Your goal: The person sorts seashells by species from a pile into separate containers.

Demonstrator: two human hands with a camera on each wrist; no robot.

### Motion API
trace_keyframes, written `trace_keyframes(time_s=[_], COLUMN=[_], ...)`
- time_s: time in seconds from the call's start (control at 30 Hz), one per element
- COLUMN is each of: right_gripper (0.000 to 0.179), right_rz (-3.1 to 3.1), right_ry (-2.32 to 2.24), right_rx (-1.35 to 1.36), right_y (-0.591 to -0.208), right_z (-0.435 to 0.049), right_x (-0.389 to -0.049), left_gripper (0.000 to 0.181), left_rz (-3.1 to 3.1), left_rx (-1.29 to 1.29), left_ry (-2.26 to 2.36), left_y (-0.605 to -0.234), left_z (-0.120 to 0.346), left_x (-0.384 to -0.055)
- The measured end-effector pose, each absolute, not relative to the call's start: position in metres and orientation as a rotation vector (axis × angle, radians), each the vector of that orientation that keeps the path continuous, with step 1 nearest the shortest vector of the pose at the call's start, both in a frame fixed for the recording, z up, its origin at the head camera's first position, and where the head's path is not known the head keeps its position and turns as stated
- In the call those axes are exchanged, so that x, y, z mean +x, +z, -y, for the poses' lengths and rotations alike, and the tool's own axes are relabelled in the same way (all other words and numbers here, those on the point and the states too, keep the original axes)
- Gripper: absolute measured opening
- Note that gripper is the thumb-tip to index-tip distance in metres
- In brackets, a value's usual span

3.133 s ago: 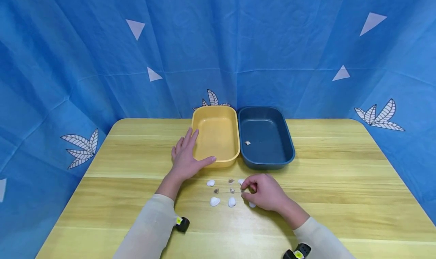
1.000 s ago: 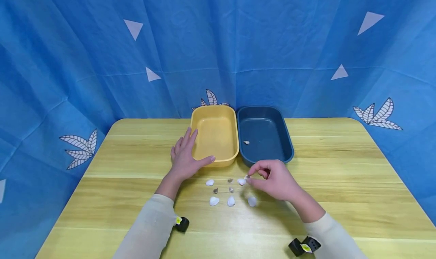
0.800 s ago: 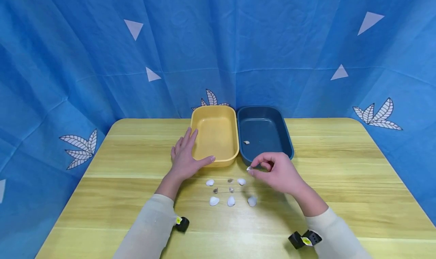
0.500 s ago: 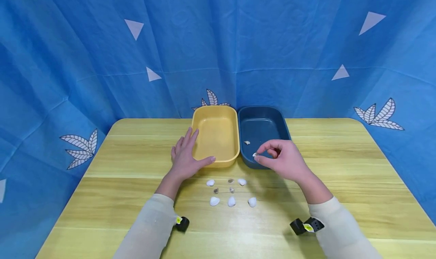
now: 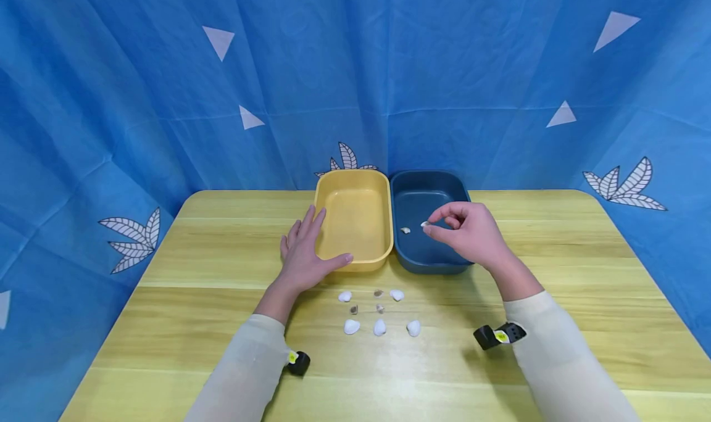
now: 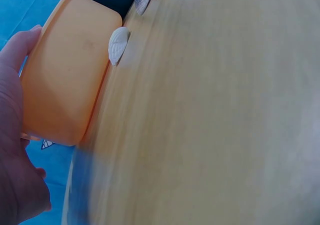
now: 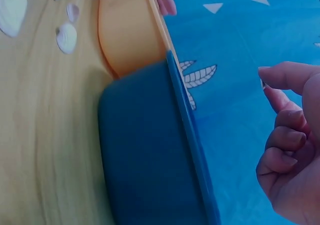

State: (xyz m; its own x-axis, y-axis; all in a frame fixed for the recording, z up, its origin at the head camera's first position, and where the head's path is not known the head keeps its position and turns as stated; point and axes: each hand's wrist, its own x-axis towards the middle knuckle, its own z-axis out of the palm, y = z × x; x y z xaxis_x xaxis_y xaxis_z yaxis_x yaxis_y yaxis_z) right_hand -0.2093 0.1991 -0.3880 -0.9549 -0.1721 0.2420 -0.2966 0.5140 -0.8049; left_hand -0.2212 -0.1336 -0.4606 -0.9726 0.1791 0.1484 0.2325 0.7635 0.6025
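Observation:
My right hand [image 5: 471, 229] is over the dark blue bin [image 5: 430, 268], pinching a small pale seashell [image 5: 424, 224] between thumb and forefinger. The right wrist view shows only a sliver of that shell [image 7: 263, 84] at the fingertips, above the rim. One other small seashell [image 5: 405, 230] lies on the blue bin's floor. My left hand [image 5: 305, 261] rests with spread, straight fingers against the left side of the yellow bin [image 5: 355, 224], its thumb at the front rim. In front of the bins lie white scallop-like shells [image 5: 352, 327] and smaller brownish shells [image 5: 353, 310].
Both bins stand side by side at the back of the wooden table [image 5: 211, 237], near the blue curtain [image 5: 311, 70]. The loose shells form rough rows at the middle of the table. A black camera [image 5: 489, 337] is strapped to the right wrist.
My right hand has picked a small shell from the right of the middle row and carried it up and away, over the blue bin. My left hand has stayed at the yellow bin.

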Motion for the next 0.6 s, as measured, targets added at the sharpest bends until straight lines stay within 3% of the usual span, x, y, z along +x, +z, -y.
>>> trace_keyframes(time_s=[0.6], right_gripper=[0.018], right_rz=[2.664], right_ry=[1.300], right_rx=[0.281], right_y=[-0.403], right_z=[-0.197], right_x=[-0.250], left_gripper=[0.112], left_rz=[2.882], left_rx=[-0.318], left_ry=[-0.995], left_y=[-0.461], left_z=[0.133], left_x=[-0.221])
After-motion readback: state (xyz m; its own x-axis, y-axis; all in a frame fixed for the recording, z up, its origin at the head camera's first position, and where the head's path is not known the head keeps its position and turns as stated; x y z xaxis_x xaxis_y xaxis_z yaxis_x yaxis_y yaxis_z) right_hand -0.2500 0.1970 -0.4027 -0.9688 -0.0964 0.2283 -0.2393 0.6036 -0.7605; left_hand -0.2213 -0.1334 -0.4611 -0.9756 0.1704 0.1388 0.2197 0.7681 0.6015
